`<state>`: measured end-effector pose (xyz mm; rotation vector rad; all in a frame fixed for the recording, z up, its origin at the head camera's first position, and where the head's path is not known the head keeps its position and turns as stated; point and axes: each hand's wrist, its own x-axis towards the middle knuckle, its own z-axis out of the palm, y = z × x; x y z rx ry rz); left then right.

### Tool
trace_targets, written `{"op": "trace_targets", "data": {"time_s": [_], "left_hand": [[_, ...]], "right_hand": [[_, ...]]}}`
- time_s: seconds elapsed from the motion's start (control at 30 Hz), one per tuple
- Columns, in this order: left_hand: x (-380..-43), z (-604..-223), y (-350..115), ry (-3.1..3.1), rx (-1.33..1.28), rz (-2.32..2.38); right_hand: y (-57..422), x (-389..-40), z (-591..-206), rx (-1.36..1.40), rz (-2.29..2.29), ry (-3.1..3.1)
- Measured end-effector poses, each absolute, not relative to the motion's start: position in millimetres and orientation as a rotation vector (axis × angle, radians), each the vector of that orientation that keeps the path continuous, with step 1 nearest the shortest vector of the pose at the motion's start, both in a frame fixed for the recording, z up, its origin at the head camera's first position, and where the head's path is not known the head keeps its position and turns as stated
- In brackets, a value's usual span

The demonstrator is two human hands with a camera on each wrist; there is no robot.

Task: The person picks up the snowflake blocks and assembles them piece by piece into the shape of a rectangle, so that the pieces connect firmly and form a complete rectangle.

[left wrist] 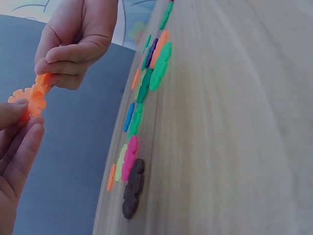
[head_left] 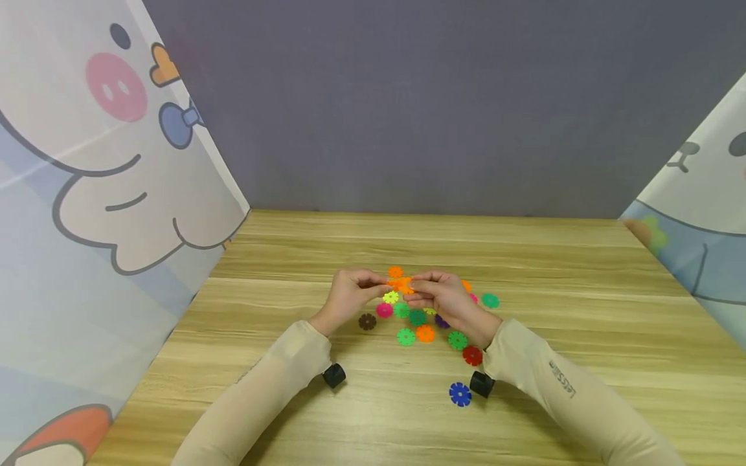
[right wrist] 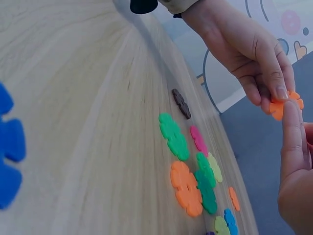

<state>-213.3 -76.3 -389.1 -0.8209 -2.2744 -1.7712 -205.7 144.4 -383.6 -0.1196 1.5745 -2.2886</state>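
Note:
Above the scattered pieces, my left hand (head_left: 350,294) pinches an orange notched snowflake disc (left wrist: 34,104) between thumb and fingers. From the other side my right hand (head_left: 447,299) pinches a second orange snowflake disc (left wrist: 43,82). The two discs touch at their edges and seem to be slotted together at an angle; fingers hide part of the joint. Below the hands lie a yellow disc (head_left: 390,297), a pink disc (head_left: 384,310), several green discs (head_left: 405,336), an orange disc (head_left: 425,333) and a brown disc (head_left: 367,321), flat on the wooden table (head_left: 262,401).
Near the right wrist lie a red disc (head_left: 473,355) and a blue disc (head_left: 460,394). Another orange disc (head_left: 395,272) rests just beyond the hands. A grey panel (head_left: 408,110) stands at the back, with cartoon-printed sheets (head_left: 116,194) on both sides.

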Motion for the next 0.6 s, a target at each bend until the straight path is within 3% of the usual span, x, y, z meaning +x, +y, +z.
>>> {"op": "trace_targets", "data": {"time_s": [0.33, 0.6], "left_hand": [[-211.9, -391.5, -74.6, -2.338, -0.78, -1.751], [-193.9, -366.5, -73.5, -2.351, -0.824, -1.737]], "right_hand": [[148.4, -207.6, -385.7, -0.125, -2.242, 1.609], [153.2, -209.5, -387.4, -0.139, -2.208, 1.631]]}}
